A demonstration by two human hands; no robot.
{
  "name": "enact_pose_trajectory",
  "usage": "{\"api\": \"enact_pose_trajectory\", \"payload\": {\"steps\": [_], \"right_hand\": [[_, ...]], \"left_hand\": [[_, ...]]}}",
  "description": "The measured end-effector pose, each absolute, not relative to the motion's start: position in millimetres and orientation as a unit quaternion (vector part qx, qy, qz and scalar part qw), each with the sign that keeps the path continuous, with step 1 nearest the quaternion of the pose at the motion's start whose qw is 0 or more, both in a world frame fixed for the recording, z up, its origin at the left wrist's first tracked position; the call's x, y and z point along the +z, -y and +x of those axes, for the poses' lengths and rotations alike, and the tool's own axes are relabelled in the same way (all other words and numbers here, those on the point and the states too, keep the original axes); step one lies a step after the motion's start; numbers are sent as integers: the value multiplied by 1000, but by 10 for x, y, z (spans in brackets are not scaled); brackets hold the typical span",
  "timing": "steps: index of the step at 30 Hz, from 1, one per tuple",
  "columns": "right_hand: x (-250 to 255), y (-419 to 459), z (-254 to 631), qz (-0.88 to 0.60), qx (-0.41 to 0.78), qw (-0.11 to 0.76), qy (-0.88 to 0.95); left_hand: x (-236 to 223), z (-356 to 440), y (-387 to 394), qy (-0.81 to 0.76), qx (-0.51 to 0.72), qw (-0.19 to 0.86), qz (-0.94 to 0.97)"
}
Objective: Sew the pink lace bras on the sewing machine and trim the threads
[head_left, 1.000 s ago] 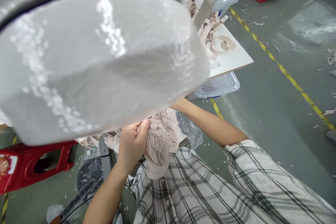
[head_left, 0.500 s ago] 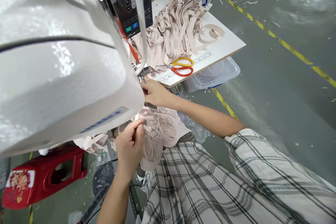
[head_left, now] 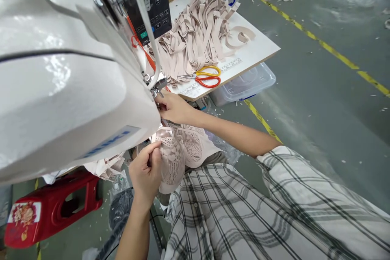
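Note:
A pale pink lace bra (head_left: 172, 162) hangs below the sewing machine head (head_left: 76, 97), over the lap. My left hand (head_left: 146, 172) is closed, its thumb and forefinger pinching the scalloped edge of the near cup. On the far side of the machine, by the needle area, my right hand (head_left: 175, 107) is closed with fingers curled. Its fingertips are partly hidden behind the machine head, so what they hold does not show. Just above that hand is a metal fitting (head_left: 158, 83) on the machine.
Many beige fabric strips (head_left: 198, 36) lie heaped on the white table (head_left: 258, 44), with red-and-yellow scissors (head_left: 207, 76) by its edge. A control panel (head_left: 155, 12) stands behind the machine. Below are a clear plastic box (head_left: 250, 83) and, at left, a red stool (head_left: 51, 207).
The view has shifted slightly, moving the machine and table leftward in the picture. Both hands keep their places at the bra and machine; more of the cup's scalloped edge shows.

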State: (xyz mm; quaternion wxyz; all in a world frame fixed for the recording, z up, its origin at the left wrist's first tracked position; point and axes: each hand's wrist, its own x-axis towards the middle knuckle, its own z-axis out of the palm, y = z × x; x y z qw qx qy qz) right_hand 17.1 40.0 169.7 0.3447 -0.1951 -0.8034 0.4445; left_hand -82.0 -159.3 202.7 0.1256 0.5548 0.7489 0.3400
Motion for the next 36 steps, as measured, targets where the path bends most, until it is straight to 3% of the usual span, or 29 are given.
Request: {"api": "enact_pose_trajectory", "payload": {"steps": [22, 36], "right_hand": [[1724, -336, 138, -211, 446, 356, 794], [1644, -388, 168, -204, 401, 369, 813]], "left_hand": [[1821, -978, 1675, -742, 400, 74, 533], [1830, -961, 1514, -743, 393, 107, 532]]}}
